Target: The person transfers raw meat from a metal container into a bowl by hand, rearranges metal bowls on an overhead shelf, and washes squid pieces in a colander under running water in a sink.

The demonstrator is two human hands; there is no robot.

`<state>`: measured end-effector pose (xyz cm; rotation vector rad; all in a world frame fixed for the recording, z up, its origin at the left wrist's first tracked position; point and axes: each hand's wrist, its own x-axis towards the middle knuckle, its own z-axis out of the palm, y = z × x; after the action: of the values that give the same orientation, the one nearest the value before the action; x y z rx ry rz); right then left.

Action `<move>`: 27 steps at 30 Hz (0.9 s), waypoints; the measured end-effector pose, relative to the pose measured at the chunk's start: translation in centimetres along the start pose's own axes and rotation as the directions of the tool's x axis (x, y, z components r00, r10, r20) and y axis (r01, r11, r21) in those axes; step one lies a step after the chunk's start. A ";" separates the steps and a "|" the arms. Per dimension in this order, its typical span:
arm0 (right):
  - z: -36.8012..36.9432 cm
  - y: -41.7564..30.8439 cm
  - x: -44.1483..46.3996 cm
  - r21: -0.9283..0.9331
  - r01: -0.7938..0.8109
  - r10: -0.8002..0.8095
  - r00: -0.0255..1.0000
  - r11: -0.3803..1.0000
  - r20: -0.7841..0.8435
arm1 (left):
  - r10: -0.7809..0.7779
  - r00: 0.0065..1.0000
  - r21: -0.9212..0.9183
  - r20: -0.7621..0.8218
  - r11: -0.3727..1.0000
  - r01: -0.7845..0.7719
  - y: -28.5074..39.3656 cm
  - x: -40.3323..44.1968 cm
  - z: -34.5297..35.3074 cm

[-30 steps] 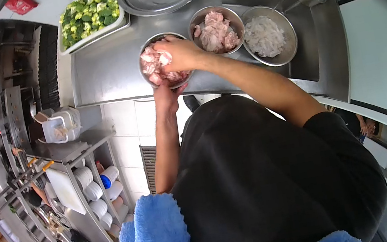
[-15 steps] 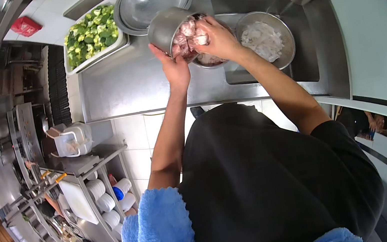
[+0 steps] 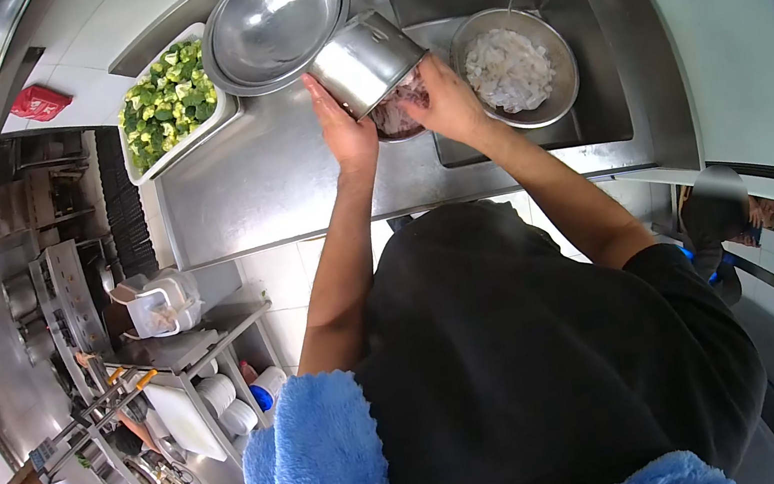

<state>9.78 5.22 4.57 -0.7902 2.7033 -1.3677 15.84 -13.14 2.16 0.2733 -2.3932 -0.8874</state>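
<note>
**Steel pot tipped over pink meat**

To my left sit broccoli in a white tray and a wide metal bowl near the pot; to my right, a bowl of whitish pieces. The pot, shiny, angles mouth-down above the meat, partly hiding it. My left hand grasps its side; whether my right hand grips anything at the mouth, I can't tell. Steel counter below, sink alongside.

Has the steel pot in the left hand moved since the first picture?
Yes: the steel pot has moved right, towards the sink, and now tilts over a bowl.
</note>
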 end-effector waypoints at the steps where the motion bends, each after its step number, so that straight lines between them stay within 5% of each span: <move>1: 0.4 -0.5 -0.2 -0.002 0.091 -0.091 0.994 0.996 -0.054 | -0.006 1.000 0.008 0.003 1.000 0.006 0.3 0.0 -0.1; 3: 1.2 -1.5 -0.6 -0.023 0.272 -0.272 0.949 0.962 -0.159 | 0.010 1.000 0.018 -0.003 1.000 -0.010 0.3 0.0 0.0; 12: 1.5 -1.8 3.0 -0.076 0.266 -0.272 0.959 0.961 -0.076 | 0.035 0.999 -0.019 0.020 0.999 -0.035 -1.0 -0.4 0.7; 15: 1.3 -2.0 4.2 -0.124 0.100 -0.067 0.967 0.987 0.246 | 0.053 0.998 -0.026 0.035 0.998 -0.052 -1.4 -0.4 0.3; 21: 2.9 0.5 5.4 -0.164 0.250 -0.233 0.965 0.954 0.118 | 0.095 0.994 0.018 0.049 0.995 -0.096 -1.3 0.0 -0.2; 24: 2.9 1.6 4.9 -0.210 0.257 -0.212 0.954 0.944 0.214 | 0.071 0.996 -0.031 0.052 0.997 -0.070 -0.6 0.6 -0.6; 27: 0.6 1.3 4.0 -0.277 0.274 -0.113 0.869 0.921 0.482 | 0.057 0.998 -0.019 0.034 0.998 -0.056 -0.4 1.0 -0.9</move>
<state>5.90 3.67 4.07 -1.2607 2.5389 -0.6121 15.55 -14.34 2.90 0.1838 -2.4115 -0.8938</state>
